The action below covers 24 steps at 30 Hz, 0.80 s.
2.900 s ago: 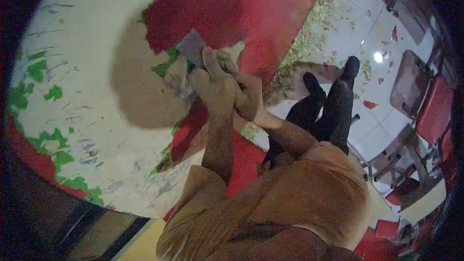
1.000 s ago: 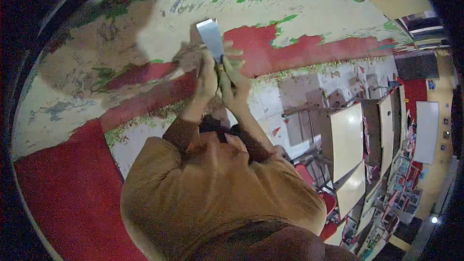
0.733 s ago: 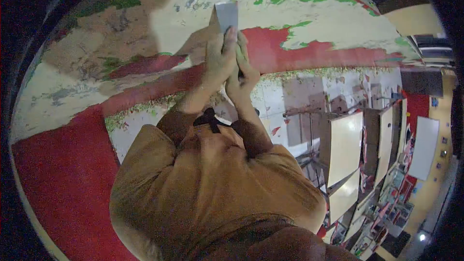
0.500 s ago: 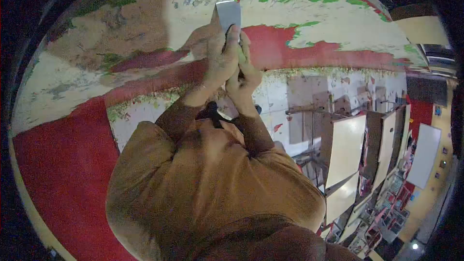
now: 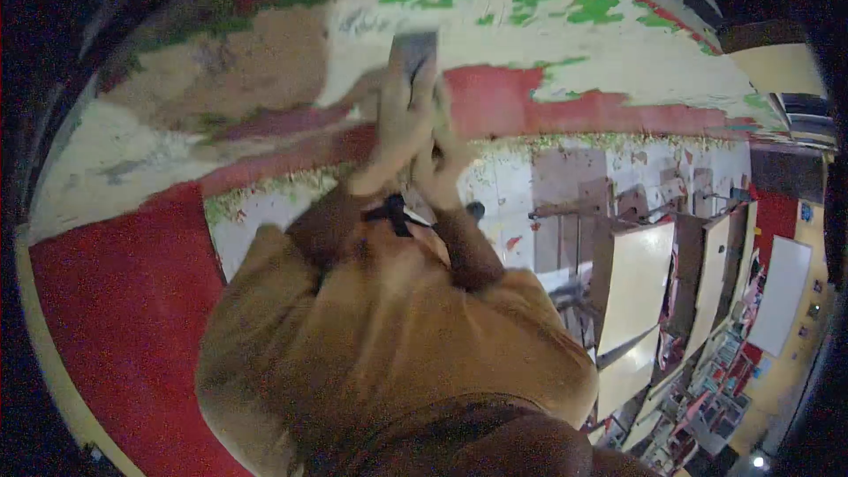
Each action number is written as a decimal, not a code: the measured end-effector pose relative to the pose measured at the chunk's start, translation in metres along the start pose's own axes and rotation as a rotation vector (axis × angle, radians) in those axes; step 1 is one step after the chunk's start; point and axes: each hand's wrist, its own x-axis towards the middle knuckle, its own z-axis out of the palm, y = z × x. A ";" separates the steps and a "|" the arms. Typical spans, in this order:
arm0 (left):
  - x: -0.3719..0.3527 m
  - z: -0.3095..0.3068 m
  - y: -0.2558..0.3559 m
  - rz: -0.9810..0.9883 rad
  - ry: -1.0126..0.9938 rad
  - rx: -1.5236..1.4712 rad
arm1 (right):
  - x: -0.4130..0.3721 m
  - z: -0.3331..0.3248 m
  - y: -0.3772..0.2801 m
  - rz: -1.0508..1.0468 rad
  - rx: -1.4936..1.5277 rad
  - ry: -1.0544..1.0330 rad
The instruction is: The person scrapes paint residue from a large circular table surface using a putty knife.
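A paint scraper with a broad flat metal blade lies against the wall, over a pale, stripped patch. My left hand is closed on it close to the blade, fingers stretched along the tool. Just below and to the right, my right hand is closed around its lower part; both hands are smeared by motion. The handle is mostly hidden by my fingers. Around the blade the wall shows bare pale plaster, ragged green paint and a band of red paint.
Paint flakes litter the pale tiled floor along the foot of the wall. Tables stand to the right, with chairs and a whiteboard beyond. Unscraped red wall fills the lower left.
Both hands and the scraper have moved down the wall, towards my body. The blade now looks darker and blurred. The whole view has shifted slightly.
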 end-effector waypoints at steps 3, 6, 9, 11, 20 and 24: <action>0.009 0.002 0.005 0.197 0.085 0.182 | -0.004 0.001 -0.005 0.097 0.000 -0.031; 0.018 0.001 0.020 0.040 -0.004 0.067 | 0.011 -0.001 -0.002 0.043 -0.062 -0.036; 0.005 0.002 -0.002 0.039 0.026 -0.125 | -0.012 0.003 -0.007 0.113 0.017 0.006; 0.006 0.002 0.003 0.089 0.033 -0.007 | -0.004 0.000 -0.002 -0.094 0.012 -0.049; -0.001 -0.004 0.006 -0.136 0.014 -0.157 | 0.005 0.003 -0.017 -0.073 -0.094 -0.074; 0.004 -0.008 0.040 -0.150 0.039 -0.124 | 0.004 -0.002 -0.028 0.070 -0.007 -0.144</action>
